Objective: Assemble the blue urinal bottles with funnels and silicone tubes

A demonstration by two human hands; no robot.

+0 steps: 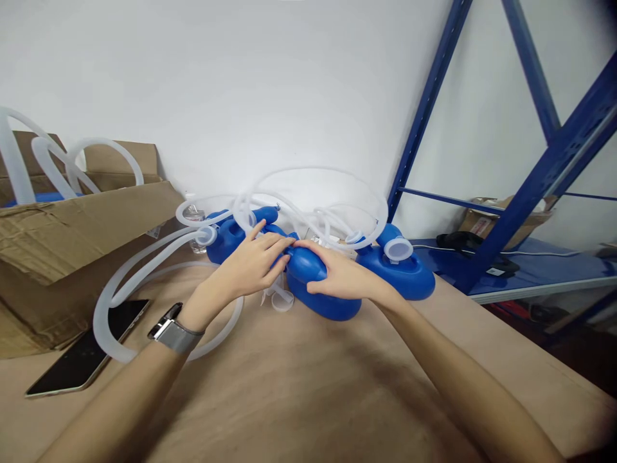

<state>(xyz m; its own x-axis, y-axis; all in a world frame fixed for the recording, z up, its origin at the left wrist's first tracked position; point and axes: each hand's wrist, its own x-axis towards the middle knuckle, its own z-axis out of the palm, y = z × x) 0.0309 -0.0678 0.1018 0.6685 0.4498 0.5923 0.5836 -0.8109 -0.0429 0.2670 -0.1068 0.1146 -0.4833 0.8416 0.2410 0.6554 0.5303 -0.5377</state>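
Note:
A blue plastic urinal bottle [332, 308] lies on the tan table in front of me. My right hand [337, 270] is wrapped over its rounded neck, thumb on the near side. Against the far left end of that neck, my left hand [258, 260] pinches with thumb and index finger, its other fingers stretched forward; the exact contact is partly hidden. Below the left fingers lies a translucent cap [282, 301]. Another blue bottle [405, 276] with a pale round cap [398, 249] lies to the right. Behind my left hand is a further blue bottle [224, 241].
Clear looped tubing [116, 283] spreads across the left and back of the table. A cardboard box [91, 225] with more tubes stands at left, a black tablet-like device [81, 360] before it. A clear bottle [195, 218] stands behind. Blue metal shelving [530, 212] rises at right.

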